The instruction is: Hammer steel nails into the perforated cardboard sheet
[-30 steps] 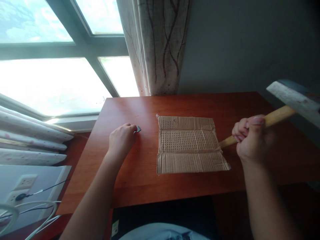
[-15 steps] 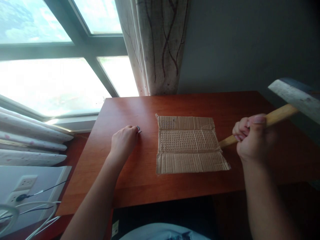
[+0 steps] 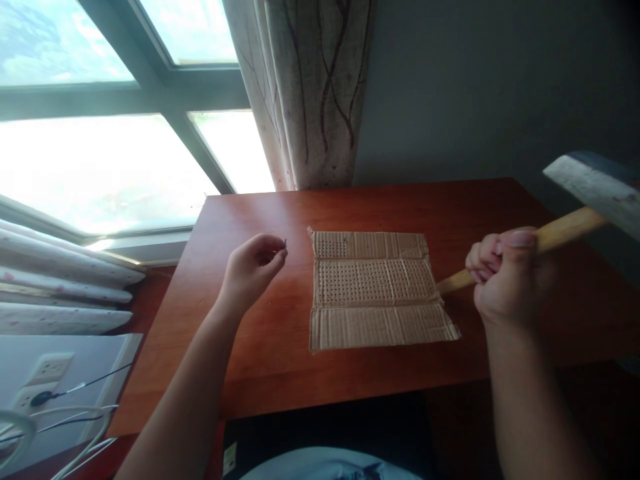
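My right hand (image 3: 507,273) is wrapped round the wooden handle of a hammer (image 3: 570,228), raised at the right with its heavy grey head partly out of frame. Left of the cardboard, my left hand (image 3: 255,267) pinches a thin dark nail (image 3: 285,244) between thumb and fingertips, above the table. A flat piece of corrugated cardboard (image 3: 380,327) lies between my hands. Rows of small holes cover its middle band and the left part of its far band. Near the last far-band holes a tiny dark thing (image 3: 345,238) stands out, too small to make out.
The reddish-brown wooden table (image 3: 260,373) reaches to the wall and window. A patterned curtain (image 3: 320,100) hangs behind it. At the lower left are a wall socket (image 3: 53,370) with a plug and several white cables (image 3: 90,433).
My left hand has lifted and turned, with the nail now pinched at its fingertips; before, it was down by small metal pieces on the table. The right hand and hammer have barely moved.
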Available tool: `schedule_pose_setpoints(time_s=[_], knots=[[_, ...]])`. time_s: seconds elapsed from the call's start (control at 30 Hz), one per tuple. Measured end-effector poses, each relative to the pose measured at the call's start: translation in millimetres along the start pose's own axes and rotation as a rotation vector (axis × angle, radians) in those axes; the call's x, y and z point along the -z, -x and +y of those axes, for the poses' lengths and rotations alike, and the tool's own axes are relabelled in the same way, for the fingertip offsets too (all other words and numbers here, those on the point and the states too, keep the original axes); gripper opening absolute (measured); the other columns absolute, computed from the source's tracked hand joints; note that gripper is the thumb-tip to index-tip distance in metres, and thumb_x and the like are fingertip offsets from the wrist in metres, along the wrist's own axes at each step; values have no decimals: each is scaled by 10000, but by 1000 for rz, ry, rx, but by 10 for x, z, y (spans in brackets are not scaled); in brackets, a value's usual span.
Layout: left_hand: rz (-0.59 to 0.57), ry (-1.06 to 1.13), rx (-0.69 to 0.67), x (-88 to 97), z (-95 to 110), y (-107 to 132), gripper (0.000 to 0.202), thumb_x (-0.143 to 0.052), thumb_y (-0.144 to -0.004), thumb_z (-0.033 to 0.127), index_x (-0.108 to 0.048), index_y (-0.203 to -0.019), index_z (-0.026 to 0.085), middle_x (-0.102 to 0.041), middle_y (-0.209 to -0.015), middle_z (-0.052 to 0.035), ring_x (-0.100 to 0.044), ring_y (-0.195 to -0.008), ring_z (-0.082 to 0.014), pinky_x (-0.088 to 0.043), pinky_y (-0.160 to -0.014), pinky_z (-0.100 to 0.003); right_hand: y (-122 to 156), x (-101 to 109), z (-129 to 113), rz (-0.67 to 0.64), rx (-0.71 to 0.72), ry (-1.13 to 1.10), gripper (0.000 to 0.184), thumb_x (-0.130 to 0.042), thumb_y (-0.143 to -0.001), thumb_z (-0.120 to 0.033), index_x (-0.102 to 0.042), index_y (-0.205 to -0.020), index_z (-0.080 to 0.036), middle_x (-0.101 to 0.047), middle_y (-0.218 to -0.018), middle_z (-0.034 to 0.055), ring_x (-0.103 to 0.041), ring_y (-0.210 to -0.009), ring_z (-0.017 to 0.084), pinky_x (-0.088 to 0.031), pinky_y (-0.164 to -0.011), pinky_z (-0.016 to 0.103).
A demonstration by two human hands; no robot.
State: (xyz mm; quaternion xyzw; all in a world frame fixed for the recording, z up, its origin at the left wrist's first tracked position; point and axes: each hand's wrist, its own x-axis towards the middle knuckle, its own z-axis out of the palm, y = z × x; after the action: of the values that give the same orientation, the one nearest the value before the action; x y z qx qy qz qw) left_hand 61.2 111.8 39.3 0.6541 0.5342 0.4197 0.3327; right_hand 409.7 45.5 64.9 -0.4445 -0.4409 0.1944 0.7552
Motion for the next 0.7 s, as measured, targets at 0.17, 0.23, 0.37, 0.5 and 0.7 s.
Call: schedule_pose_setpoints(time_s=[0.17, 0.23, 0.37, 0.5, 0.7], knots=[[12, 284, -57, -150, 419, -27, 232, -801, -773, 361, -723, -903, 185, -732, -843, -48, -682, -755, -159, -599, -688, -286, 4, 7, 1, -2, 19, 7, 482, -700, -858, -517, -386, -632, -229, -303, -437, -111, -249, -315, 49, -172, -317, 227], [-25, 286, -126, -252, 548, -39, 218, -797, -785, 363, -725, -888, 185, -740, -866, -52, -694, -796, -171, -609, -743, -307, 4, 14, 2, -6, 19, 6, 475, -694, -865, -508, -386, -634, -229, -305, -439, -111, -247, -315, 50, -170, -314, 226], [-64, 170, -268, -465, 648, -110, 120, -737, -844, 305, -725, -874, 190, -750, -880, -44, -700, -848, -181, -588, -830, -327, 5, 28, 6, -14, 30, -3, 449, -675, -889, -485, -399, -646, -228, -302, -441, -110, -245, -319, 52, -174, -315, 225], [-40, 28, -315, -602, 588, -192, 62, -674, -867, 246, -718, -870, 202, -759, -899, -28, -698, -858, -181, -566, -847, -334, 8, 37, 12, -15, 32, -10, 449, -657, -907, -482, -394, -648, -227, -299, -441, -110, -242, -322, 51, -179, -323, 226], [-30, 9, -289, -669, 443, -213, 81, -646, -874, 255, -702, -868, 197, -754, -877, -24, -687, -815, -164, -550, -782, -300, 9, 24, 10, -2, 13, -15, 480, -707, -853, -517, -389, -641, -227, -301, -437, -113, -242, -320, 48, -169, -320, 219]])
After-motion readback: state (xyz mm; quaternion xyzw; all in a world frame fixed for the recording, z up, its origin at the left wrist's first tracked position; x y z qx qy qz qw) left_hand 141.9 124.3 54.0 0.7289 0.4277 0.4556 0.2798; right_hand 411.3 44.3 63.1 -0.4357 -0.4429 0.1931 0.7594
